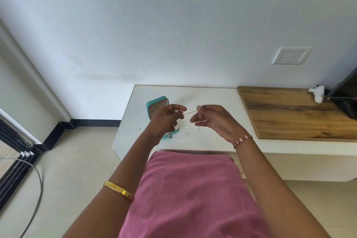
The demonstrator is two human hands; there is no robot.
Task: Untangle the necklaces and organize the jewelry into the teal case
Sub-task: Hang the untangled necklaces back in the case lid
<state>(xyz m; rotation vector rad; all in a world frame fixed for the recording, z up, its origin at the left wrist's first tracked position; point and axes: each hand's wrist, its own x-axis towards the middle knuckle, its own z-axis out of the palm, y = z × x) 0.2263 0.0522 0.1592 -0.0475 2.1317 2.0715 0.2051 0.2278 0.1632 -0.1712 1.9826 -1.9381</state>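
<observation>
Both hands raised over tabletop point(212, 141). Left hand point(166, 120) and right hand point(212, 120) each pinch the chain point(190, 112), stretched between them, likely to expose tangles. Open case point(157, 105) waits just behind left hand.

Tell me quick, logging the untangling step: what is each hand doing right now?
Left hand: pinching one end of the thin chain.
Right hand: pinching the chain's other end, fingers curled.
</observation>
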